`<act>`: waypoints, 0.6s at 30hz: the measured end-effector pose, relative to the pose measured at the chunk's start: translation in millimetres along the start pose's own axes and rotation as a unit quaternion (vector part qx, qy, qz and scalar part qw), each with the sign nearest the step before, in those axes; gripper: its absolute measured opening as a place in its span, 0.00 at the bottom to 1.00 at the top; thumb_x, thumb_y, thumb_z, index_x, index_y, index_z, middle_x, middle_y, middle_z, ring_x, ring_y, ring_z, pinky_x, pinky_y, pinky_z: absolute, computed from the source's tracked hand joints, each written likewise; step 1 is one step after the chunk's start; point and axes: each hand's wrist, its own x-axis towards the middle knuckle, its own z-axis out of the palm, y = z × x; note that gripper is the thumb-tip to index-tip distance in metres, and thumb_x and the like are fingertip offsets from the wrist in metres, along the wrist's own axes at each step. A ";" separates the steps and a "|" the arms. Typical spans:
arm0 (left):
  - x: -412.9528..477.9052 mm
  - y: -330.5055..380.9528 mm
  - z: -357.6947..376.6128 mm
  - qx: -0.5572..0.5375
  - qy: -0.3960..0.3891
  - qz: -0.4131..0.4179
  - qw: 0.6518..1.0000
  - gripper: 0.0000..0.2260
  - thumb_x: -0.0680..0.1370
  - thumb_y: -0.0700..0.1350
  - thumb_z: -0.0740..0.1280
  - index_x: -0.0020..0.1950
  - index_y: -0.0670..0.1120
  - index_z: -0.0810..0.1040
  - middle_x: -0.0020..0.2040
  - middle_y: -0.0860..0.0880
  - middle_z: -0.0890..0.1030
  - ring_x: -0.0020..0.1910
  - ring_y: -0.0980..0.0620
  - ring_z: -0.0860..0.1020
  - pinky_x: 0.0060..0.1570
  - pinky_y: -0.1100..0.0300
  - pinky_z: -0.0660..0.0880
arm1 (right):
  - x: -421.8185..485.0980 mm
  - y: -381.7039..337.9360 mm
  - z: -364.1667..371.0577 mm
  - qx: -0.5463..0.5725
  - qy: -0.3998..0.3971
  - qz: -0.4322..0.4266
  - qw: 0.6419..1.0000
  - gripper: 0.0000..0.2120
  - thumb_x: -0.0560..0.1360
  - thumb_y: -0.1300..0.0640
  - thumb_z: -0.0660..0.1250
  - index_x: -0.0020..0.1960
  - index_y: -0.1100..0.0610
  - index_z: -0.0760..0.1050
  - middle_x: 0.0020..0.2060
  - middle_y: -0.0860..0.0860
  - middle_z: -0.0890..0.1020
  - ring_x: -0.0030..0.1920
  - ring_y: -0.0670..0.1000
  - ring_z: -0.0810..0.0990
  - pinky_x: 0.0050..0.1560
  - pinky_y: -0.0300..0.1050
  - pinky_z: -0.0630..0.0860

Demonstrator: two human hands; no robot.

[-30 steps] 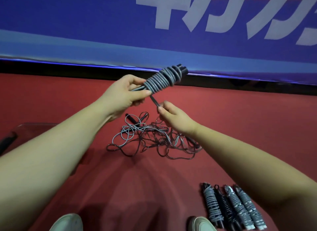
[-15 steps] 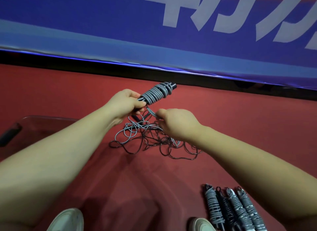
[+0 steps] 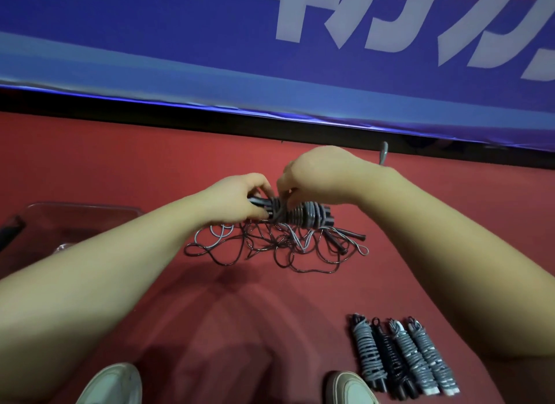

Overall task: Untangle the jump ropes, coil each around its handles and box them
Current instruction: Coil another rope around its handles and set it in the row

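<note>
Jump rope [image 3: 303,219], its grey cord wound round black handles, is held level just above a tangle of loose ropes [image 3: 270,250] on the red floor. The left hand [image 3: 237,199] curls tightly round the handles' bare end. The right hand [image 3: 318,175], fingers bent, pinches the cord at the coil, and a grey cord end [image 3: 383,152] shows behind its wrist. Four coiled ropes [image 3: 402,355] lie side by side near a shoe [image 3: 351,388]; a clear box [image 3: 81,209] sits at left.
</note>
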 end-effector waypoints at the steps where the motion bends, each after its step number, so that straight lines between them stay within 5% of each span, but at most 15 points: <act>1: -1.0 1.3 1.8 0.037 -0.032 0.006 0.999 0.14 0.71 0.40 0.73 0.52 0.50 0.73 0.43 0.51 0.81 0.39 0.52 0.78 0.43 0.57 0.74 | -0.8 2.8 -1.3 0.031 -0.035 0.002 0.999 0.12 0.76 0.46 0.64 0.57 0.48 0.77 0.49 0.48 0.80 0.43 0.50 0.72 0.35 0.41 0.63; 4: -2.8 7.4 8.5 0.083 -0.108 0.016 0.990 0.17 0.71 0.42 0.74 0.52 0.46 0.67 0.40 0.54 0.81 0.36 0.54 0.78 0.39 0.59 0.73 | -3.9 7.3 -3.8 0.084 -0.083 -0.028 0.993 0.11 0.75 0.47 0.65 0.55 0.48 0.78 0.45 0.45 0.80 0.42 0.47 0.72 0.33 0.40 0.63; 7: -3.1 14.8 13.0 0.100 -0.139 0.052 0.984 0.11 0.71 0.41 0.73 0.44 0.50 0.73 0.32 0.60 0.79 0.29 0.65 0.75 0.32 0.70 0.70 | -2.9 4.5 -2.1 0.115 -0.032 -0.072 0.990 0.10 0.75 0.47 0.66 0.55 0.46 0.79 0.48 0.45 0.81 0.46 0.48 0.76 0.42 0.45 0.70; 11: -5.1 17.1 10.1 0.008 -0.186 0.048 0.981 0.07 0.71 0.35 0.71 0.42 0.46 0.78 0.30 0.55 0.79 0.28 0.61 0.75 0.32 0.68 0.71 | -1.6 12.7 7.4 0.246 0.035 -0.077 0.966 0.07 0.72 0.50 0.71 0.49 0.49 0.80 0.40 0.43 0.81 0.38 0.38 0.74 0.42 0.40 0.69; 15: -8.7 15.7 2.9 -0.127 -0.174 0.034 0.976 0.10 0.73 0.31 0.69 0.47 0.43 0.71 0.44 0.40 0.78 0.39 0.49 0.75 0.40 0.57 0.71 | -11.1 37.9 35.2 0.453 0.063 -0.012 0.889 0.12 0.69 0.59 0.74 0.42 0.58 0.70 0.33 0.52 0.80 0.32 0.44 0.76 0.39 0.37 0.71; 18: -12.3 24.5 -2.8 -0.198 -0.186 0.066 0.960 0.13 0.74 0.28 0.66 0.48 0.43 0.66 0.41 0.43 0.78 0.36 0.52 0.78 0.38 0.61 0.73 | -12.2 35.5 59.3 0.607 0.061 -0.016 0.792 0.10 0.72 0.64 0.69 0.40 0.58 0.68 0.32 0.51 0.79 0.32 0.45 0.77 0.40 0.36 0.74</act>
